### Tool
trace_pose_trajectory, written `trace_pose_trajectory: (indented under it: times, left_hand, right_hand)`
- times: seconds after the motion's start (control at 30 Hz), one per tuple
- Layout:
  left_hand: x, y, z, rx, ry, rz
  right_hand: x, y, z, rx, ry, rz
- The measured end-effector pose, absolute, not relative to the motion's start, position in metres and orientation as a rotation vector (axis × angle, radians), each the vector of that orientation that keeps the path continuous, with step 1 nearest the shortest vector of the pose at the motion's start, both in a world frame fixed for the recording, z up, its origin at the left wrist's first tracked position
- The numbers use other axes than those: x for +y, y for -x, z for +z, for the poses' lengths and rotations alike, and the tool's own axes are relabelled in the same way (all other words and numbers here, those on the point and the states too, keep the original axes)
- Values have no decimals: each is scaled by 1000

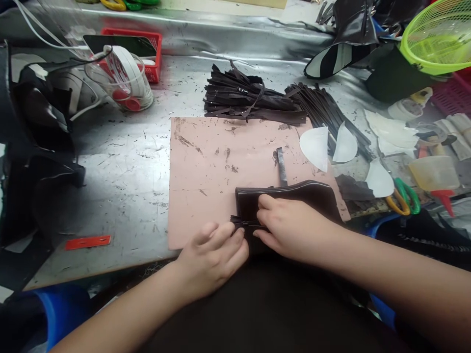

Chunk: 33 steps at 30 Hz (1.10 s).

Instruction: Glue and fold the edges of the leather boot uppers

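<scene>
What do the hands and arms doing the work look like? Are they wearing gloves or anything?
No gloves! The left hand and the right hand are both bare, with ordinary fingers and thumbs. No sleeves show on the forearms, and I see no rings, watch or bracelets.

The silvery, scuffed worktop (125, 162) carries 1 pink mat (202, 171), stained dark in patches, 1 bundle of black zippers (250, 95) at its far edge, 1 red strip (88, 242) near the front, and 1 red basket (158, 59) towards the back.
</scene>
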State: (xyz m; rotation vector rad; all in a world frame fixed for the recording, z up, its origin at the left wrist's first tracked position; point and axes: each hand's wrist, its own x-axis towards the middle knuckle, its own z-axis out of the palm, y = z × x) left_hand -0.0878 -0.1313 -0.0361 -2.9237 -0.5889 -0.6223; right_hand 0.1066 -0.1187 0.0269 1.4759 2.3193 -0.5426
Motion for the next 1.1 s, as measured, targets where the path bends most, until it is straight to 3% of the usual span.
trace_pose_trajectory:
  times: [0.23,0.53,0.73,1.1]
  left_hand:
    - [-135,83,-40,-683,2936,-589]
    - [-136,67,-40,-704,2879,-486]
    - [-143,57,-37,-608,2796,-402]
    - [-145,52,-36,-449,2789,-293]
  right_hand:
    - [-115,-115,24,2296,-1565,-629]
    - [-124,-119,33,2170,-1552,-301]
    - [-132,-151,40,2156,-1605,-526]
    - [-142,-153,24,2229,-1664,-504]
